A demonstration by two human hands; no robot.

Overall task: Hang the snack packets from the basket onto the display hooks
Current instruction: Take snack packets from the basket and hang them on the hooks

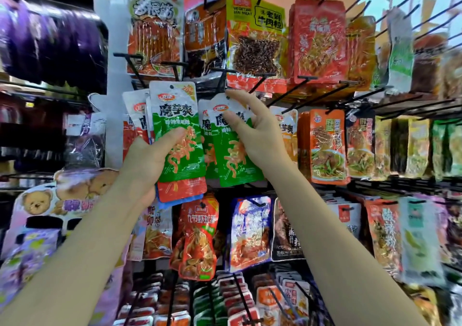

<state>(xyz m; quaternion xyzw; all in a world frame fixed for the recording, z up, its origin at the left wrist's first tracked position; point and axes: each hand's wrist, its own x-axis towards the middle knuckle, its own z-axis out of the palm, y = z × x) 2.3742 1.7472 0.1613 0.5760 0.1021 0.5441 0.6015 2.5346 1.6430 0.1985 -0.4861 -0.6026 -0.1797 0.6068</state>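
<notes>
My left hand (150, 158) grips a stack of snack packets, a green and white packet (175, 115) in front and red and blue ones behind. My right hand (252, 130) pinches the top of another green and white packet (235, 160), thumb in front and fingers behind, just below a black display hook (222, 78). That packet's punched hole sits by my fingertips, under the hook's end. More green packets hang right behind it. The basket is out of view.
Rows of black hooks (310, 85) jut out from the rack, loaded with red, orange and green snack packets (322, 145) above, right and below. Purple goods (50, 40) fill the shelf at the upper left. Bear-printed packs (37, 203) sit at the lower left.
</notes>
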